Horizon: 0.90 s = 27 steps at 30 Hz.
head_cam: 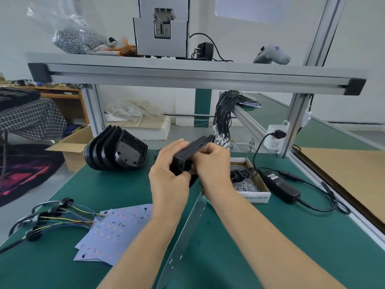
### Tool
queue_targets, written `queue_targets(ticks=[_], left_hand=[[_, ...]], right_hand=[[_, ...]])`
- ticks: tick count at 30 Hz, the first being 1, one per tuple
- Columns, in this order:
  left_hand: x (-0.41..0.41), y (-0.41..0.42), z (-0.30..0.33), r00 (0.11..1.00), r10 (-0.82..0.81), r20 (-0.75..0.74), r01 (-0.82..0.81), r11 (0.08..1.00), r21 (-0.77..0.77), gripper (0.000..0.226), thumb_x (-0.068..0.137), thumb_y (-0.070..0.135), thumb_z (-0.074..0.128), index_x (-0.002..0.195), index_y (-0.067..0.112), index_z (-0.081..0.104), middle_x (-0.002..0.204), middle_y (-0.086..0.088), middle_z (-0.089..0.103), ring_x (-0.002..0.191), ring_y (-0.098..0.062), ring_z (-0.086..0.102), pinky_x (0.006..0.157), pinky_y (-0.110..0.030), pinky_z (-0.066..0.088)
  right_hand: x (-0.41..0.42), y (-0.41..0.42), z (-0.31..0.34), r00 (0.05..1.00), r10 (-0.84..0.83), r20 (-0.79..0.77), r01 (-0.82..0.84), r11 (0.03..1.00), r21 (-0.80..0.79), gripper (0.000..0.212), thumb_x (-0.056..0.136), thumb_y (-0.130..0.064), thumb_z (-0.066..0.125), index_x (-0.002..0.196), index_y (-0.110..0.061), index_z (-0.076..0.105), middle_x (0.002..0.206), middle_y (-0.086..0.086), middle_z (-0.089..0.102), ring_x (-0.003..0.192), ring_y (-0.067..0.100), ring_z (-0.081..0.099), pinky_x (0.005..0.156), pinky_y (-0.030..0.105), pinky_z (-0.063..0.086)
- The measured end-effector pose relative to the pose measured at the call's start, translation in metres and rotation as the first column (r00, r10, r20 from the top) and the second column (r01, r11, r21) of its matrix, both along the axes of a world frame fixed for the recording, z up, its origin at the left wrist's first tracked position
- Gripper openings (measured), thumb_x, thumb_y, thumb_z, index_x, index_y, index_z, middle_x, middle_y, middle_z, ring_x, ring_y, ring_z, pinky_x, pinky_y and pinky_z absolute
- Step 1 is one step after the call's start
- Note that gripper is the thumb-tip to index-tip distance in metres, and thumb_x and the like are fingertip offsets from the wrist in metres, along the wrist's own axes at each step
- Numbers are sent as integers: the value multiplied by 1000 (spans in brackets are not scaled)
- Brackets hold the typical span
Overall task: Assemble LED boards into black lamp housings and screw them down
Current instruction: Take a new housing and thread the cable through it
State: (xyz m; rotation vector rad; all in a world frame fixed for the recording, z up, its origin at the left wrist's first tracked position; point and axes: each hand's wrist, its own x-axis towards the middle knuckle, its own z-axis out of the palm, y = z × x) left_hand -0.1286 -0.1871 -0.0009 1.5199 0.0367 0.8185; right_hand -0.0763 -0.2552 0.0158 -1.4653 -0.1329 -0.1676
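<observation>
Above the green mat (260, 236), both hands held one black housing (192, 152) lifted off the bench. Left hand (168, 174) gripped its near end, fingers curled round; right hand (212, 161) pinched its side. LED boards (116, 228) lay at the left with their wires, nested housings (116, 152) behind them, a screw box (253, 184) at the right.

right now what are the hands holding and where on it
Both hands grip one black lamp housing above the table: left hand at its near end, right hand along its right side.
</observation>
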Motion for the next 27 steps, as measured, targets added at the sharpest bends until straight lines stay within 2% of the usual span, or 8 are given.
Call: queue_targets(ticks=[4,9,13,20,22,24,25,27], left_hand=[[6,-2,-2,998,-54,-38,51,996,-76,76,63,-26,44,96,38,68,119,0,68,98,-14,63,89,-32,51],[18,8,0,998,-28,-63,13,975,-224,66,67,-25,41,104,22,69,105,-10,71,96,-25,65,82,-32,53],[17,7,1,992,-120,-47,107,970,-217,69,66,-25,39,113,16,68,99,-7,71,78,-13,64,65,-24,52],[12,9,-4,979,-204,-25,198,971,-136,76,60,-25,42,110,25,71,111,-6,72,79,-10,62,64,-22,48],[10,15,-5,977,-215,12,213,956,-203,70,55,-18,43,101,25,74,101,-2,74,78,-10,63,64,-21,50],[9,27,-6,979,-201,21,199,943,-267,65,57,-18,43,95,24,76,94,-3,75,82,-16,66,72,-28,54],[9,33,-6,982,-186,20,184,937,-296,65,61,-22,44,94,23,76,93,-5,75,83,-18,67,76,-31,56],[9,45,-7,979,-203,31,200,908,-367,63,68,-27,44,95,20,76,94,-7,75,84,-20,70,78,-34,59]], right_hand=[[2,4,1,998,-37,-59,39,998,39,23,69,5,62,56,-13,60,50,3,58,49,19,50,54,34,43],[-5,-2,-9,962,274,-9,-272,958,92,17,85,2,65,88,-12,74,79,9,74,70,21,69,75,40,58],[-1,-5,-9,994,55,97,-51,998,-40,4,81,-9,72,79,-12,74,74,11,72,68,24,63,73,55,56],[-7,-1,-2,971,-131,200,167,970,-176,16,77,-9,73,64,-14,64,60,-4,61,61,16,49,63,39,47],[-11,-9,-1,978,74,194,-43,986,-162,7,81,-6,71,76,-10,72,67,-4,66,63,8,54,62,29,49],[-17,-26,-2,903,404,144,-366,901,-232,12,86,-8,69,92,-16,76,83,-5,72,76,3,62,74,17,51],[-18,-36,1,876,461,138,-422,874,-239,14,86,-13,69,94,-22,76,89,-8,74,82,1,65,77,13,50],[-6,-59,8,948,267,174,-245,960,-137,9,86,-27,69,83,-28,77,83,-12,74,74,-2,64,67,7,47]])
